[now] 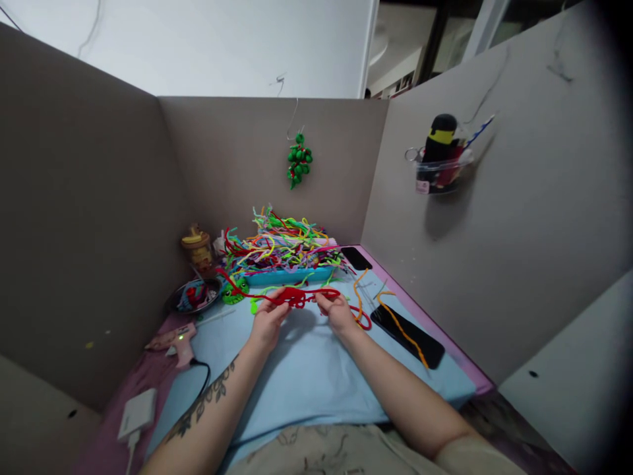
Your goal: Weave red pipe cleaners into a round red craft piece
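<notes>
A bundle of red pipe cleaners (295, 298), bent and knotted in the middle, is stretched between my two hands above the blue cloth (297, 376). My left hand (270, 320) is closed round the left side of the bundle, and one long red end runs up and left past it. On the right, my right hand (336, 311) pinches a red strand. Another red loop curls out beyond that hand, near an orange pipe cleaner (359, 297). Parts of the fingertips are hidden by the red strands.
Behind my hands stands a blue tray (291, 276) heaped with colourful pipe cleaners. A pink glue gun (182, 343), a dark bowl (217, 290) and a white power adapter (138, 414) are left. A black phone (410, 336) lies right. Grey partitions (267, 171) enclose the table.
</notes>
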The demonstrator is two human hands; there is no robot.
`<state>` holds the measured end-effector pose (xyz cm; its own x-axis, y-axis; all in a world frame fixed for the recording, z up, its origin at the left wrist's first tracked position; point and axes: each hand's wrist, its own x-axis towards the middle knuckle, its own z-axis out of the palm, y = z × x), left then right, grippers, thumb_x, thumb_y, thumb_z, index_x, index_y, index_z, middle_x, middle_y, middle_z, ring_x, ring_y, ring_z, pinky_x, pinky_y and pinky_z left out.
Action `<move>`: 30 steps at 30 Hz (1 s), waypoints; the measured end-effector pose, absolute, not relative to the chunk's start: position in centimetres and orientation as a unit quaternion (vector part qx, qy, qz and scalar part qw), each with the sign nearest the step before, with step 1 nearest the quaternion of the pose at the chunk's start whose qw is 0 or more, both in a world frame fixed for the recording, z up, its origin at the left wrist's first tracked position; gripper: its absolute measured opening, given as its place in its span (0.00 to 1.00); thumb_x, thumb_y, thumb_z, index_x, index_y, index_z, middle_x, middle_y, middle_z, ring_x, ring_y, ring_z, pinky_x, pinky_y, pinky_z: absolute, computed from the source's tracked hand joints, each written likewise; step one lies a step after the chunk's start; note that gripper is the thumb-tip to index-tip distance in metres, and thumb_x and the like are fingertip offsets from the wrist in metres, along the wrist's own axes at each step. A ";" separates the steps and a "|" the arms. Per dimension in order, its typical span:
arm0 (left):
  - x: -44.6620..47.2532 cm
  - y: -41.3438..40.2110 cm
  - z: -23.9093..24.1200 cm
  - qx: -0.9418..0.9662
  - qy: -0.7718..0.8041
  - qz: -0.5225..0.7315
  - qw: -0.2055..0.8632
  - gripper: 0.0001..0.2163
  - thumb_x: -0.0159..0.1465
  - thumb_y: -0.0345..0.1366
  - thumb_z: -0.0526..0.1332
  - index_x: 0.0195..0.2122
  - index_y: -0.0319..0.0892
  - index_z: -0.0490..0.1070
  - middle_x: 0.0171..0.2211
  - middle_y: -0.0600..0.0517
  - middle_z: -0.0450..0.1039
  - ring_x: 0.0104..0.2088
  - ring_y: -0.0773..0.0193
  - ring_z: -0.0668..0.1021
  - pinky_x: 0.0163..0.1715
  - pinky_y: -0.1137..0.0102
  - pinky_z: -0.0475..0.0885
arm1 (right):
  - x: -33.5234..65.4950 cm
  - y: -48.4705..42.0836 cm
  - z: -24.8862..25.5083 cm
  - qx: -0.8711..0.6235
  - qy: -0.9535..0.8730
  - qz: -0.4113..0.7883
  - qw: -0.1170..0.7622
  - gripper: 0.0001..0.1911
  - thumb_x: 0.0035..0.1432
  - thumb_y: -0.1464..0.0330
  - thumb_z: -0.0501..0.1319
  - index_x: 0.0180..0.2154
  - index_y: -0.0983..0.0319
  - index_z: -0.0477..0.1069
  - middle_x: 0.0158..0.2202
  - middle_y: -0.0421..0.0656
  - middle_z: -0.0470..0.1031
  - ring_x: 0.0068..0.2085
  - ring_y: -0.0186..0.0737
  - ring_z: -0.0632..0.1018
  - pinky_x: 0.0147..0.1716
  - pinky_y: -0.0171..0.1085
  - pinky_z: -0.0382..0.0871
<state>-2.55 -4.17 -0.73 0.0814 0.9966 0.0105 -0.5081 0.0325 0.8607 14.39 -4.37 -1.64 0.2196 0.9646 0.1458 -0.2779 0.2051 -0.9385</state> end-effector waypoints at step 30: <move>-3.3 -4.1 0.0 0.339 0.289 0.607 0.658 0.24 0.46 0.31 0.71 0.45 0.45 0.72 0.43 0.49 0.76 0.44 0.58 0.77 0.46 0.60 0.70 | 14.4 -4.5 -1.3 -0.416 -0.459 0.467 0.631 0.11 0.42 0.63 0.67 0.24 0.63 0.70 0.22 0.40 0.73 0.19 0.29 0.63 0.19 0.31 0.54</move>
